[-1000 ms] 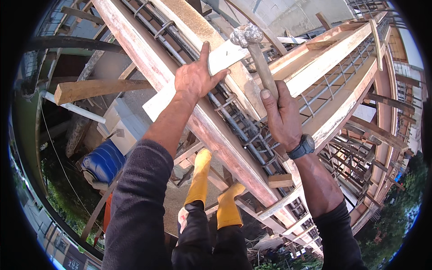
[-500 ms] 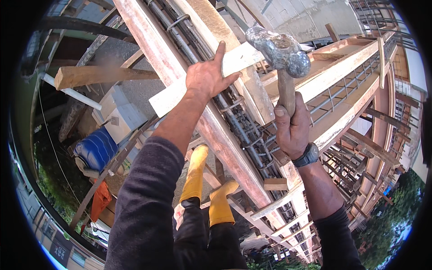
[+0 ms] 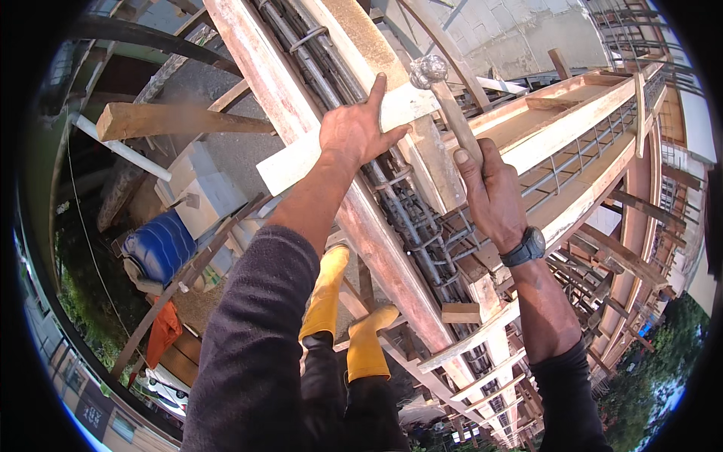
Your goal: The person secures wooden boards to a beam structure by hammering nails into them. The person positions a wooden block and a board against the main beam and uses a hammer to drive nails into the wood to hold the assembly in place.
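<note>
A pale wooden strip (image 3: 410,108) lies across the top edges of a long timber form. My left hand (image 3: 352,132) grips it near the middle, index finger and thumb stretched out, the other fingers hidden from sight. My right hand (image 3: 493,192), with a watch above the wrist, is wrapped round the wooden handle of a hammer (image 3: 456,117). The hammer's metal head is just past the strip's right end; whether it touches anything I cannot tell. Steel reinforcing bars (image 3: 410,218) tied with stirrups run inside the form below the strip.
My yellow boots (image 3: 325,294) stand among timbers left of the form. A wooden beam end (image 3: 181,123) juts in from the left, above a blue drum (image 3: 160,247). Another form (image 3: 572,124) with rebar extends to the right. Short crosspieces (image 3: 471,335) span the form nearer me.
The hammer head has moved down and away from the camera, to the strip's right end. My right hand has shifted slightly right and tilted. The left hand keeps its hold on the strip.
</note>
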Motion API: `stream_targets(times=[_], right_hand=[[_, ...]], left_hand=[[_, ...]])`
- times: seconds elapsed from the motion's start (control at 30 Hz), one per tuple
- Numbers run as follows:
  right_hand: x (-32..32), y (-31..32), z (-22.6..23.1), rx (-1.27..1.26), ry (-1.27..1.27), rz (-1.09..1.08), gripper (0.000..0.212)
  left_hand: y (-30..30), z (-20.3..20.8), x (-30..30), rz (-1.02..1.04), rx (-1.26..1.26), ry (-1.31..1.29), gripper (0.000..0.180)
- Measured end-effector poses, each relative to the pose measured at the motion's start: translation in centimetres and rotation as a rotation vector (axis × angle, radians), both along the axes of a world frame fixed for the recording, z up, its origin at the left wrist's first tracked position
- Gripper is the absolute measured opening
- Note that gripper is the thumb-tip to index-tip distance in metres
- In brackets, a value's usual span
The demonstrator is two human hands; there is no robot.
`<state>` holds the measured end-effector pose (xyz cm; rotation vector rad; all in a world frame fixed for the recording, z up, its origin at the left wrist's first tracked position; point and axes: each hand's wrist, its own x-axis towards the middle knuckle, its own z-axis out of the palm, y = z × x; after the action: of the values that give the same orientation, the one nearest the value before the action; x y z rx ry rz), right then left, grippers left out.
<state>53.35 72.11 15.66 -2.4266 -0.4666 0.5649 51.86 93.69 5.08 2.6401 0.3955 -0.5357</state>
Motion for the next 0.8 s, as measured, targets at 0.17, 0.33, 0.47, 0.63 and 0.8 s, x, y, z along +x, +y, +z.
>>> stream_targets(times=[0.17,0.33,0.47,0.63,0.8], right_hand=[[-2.6,-1.2,-1.4,0.399,-0.112,0.018,0.038],[0.6,0.0,-1.1,-0.078,0.097,-0.051,0.046],[-2.9,-1.4,-2.3,0.566,-0.062,-0.064,0.049],[0.7,-1.1,-3.3,0.006,0.237,-0.202,0.053],[-3.1,-1.6,-4.9,0.352,0.155,-0.261,0.058]], left_hand=[[0.0,-0.3,-0.9,-0.011,0.001,0.002,0.101],[-0.1,0.0,-0.2,-0.009,-0.017,0.017,0.101],[0.3,-0.6,-1.2,0.003,-0.004,0.026,0.104],[-0.2,0.0,-0.5,0.004,-0.025,0.069,0.103],[-0.4,0.3,-0.2,0.006,-0.023,-0.006,0.105]])
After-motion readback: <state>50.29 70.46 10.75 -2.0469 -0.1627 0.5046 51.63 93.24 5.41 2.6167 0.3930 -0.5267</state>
